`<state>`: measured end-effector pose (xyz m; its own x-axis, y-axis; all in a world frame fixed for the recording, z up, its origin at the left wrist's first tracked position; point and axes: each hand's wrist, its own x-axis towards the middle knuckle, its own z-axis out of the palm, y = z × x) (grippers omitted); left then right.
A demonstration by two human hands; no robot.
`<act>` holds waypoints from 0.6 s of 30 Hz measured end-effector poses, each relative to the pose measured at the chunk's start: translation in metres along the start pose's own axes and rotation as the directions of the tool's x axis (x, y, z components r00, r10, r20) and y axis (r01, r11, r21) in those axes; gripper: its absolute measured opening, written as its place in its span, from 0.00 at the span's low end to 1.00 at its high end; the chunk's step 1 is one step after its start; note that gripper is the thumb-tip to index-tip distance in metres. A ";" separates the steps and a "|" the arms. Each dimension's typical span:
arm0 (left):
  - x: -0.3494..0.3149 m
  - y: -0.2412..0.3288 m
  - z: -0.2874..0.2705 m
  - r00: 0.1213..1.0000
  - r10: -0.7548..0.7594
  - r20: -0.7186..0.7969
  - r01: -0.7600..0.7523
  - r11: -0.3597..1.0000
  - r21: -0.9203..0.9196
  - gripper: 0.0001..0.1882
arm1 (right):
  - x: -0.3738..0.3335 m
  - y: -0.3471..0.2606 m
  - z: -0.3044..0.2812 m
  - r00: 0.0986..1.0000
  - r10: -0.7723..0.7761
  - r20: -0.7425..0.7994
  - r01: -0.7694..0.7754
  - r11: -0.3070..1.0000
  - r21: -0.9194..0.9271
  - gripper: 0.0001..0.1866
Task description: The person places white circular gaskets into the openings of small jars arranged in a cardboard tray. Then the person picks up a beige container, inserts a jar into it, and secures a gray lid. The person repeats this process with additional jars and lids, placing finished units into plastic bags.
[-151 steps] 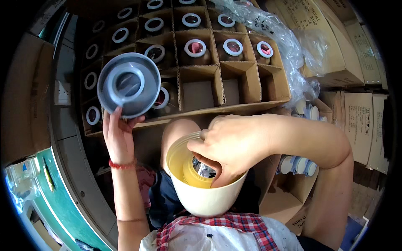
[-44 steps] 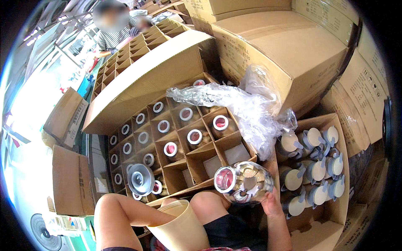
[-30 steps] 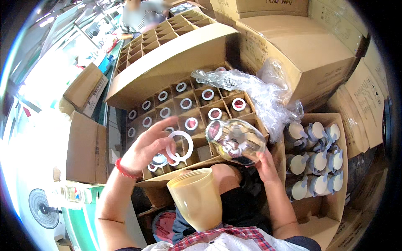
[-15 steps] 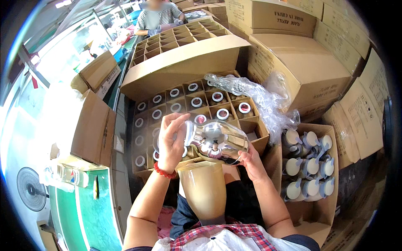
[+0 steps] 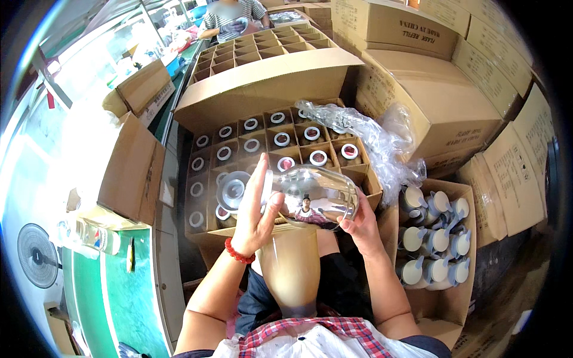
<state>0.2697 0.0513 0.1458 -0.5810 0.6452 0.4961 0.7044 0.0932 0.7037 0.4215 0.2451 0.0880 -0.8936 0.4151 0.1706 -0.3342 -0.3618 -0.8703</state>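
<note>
A silvered glass flask liner (image 5: 316, 194), mirror-bright, lies sideways between my hands above my lap. My left hand (image 5: 256, 215) is at its neck end, fingers held straight and thumb against the pale ring there; the far fingers are partly hidden. Beyond that hand a clear round piece (image 5: 233, 190) shows; whether it joins the liner cannot be made out. The rounded base rests in my right hand (image 5: 360, 225), thumb on the near side and fingers curled beneath. A cream-coloured flask body (image 5: 290, 262) with a wide open top stands upright between my thighs, right below the liner.
Ahead, a divided carton (image 5: 361, 192) holds several white-rimmed pieces. Crumpled clear plastic (image 5: 388, 134) drapes its right side. At right, another carton (image 5: 468, 298) contains pale-lidded jugs (image 5: 412, 238). Stacked boxes (image 5: 430, 89) and a green-topped table (image 5: 125, 292) flank me. A person (image 5: 234, 21) works at the back.
My left fingers have straightened, and the clear round piece shows more beside them. The liner stays between my hands, turned slightly. The person at the back has moved their hands.
</note>
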 end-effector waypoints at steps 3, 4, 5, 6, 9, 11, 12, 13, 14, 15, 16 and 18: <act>-0.001 0.007 -0.001 0.998 0.052 -0.024 -0.052 0.998 -0.029 0.34 | 0.005 0.010 -0.009 0.999 -0.025 0.025 0.028 0.993 -0.117 0.46; -0.003 0.010 -0.001 0.999 0.033 -0.029 -0.035 0.995 -0.098 0.34 | 0.004 0.010 -0.012 0.996 0.084 0.033 -0.081 0.994 -0.067 0.45; -0.003 0.008 -0.002 0.995 0.083 -0.052 -0.091 0.983 -0.163 0.34 | 0.002 0.010 -0.015 0.980 0.191 0.046 -0.191 0.982 -0.017 0.43; -0.004 0.006 -0.003 0.988 0.132 -0.079 -0.146 0.963 -0.225 0.35 | 0.002 0.012 -0.017 0.953 0.296 0.064 -0.298 0.954 0.031 0.43; -0.003 0.000 -0.007 0.985 0.150 -0.084 -0.168 0.946 -0.279 0.29 | 0.006 0.020 -0.018 0.954 0.288 0.082 -0.294 0.954 0.063 0.41; -0.001 0.001 -0.013 0.987 0.151 -0.058 -0.161 0.953 -0.256 0.24 | 0.011 0.014 -0.015 0.945 0.307 0.113 -0.315 0.947 0.061 0.42; 0.000 0.001 -0.014 0.979 0.189 -0.074 -0.202 0.941 -0.272 0.25 | 0.013 0.012 -0.015 0.937 0.325 0.127 -0.334 0.941 0.053 0.42; 0.001 0.002 -0.016 0.969 0.228 -0.091 -0.245 0.927 -0.284 0.25 | 0.016 0.010 -0.014 0.929 0.341 0.143 -0.351 0.935 0.047 0.42; 0.001 0.002 -0.017 0.958 0.267 -0.108 -0.287 0.912 -0.294 0.26 | 0.018 0.011 -0.013 0.927 0.349 0.139 -0.357 0.934 0.035 0.42; -0.002 0.002 -0.012 0.962 0.219 -0.161 -0.266 0.885 -0.382 0.26 | 0.021 0.012 -0.014 0.925 0.357 0.134 -0.363 0.932 0.024 0.43; -0.003 -0.001 -0.012 0.968 0.206 -0.141 -0.241 0.920 -0.310 0.25 | 0.022 0.012 -0.016 0.922 0.366 0.122 -0.370 0.929 0.008 0.43; -0.006 -0.008 -0.015 0.980 0.172 -0.104 -0.187 0.970 -0.158 0.24 | 0.028 0.009 -0.019 0.936 0.331 0.117 -0.325 0.943 -0.065 0.43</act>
<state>0.2609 0.0355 0.1447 -0.4904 0.5696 0.6595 0.7268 -0.1502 0.6702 0.3986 0.2690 0.0764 -0.9824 0.1714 -0.0740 -0.0054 -0.4222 -0.9065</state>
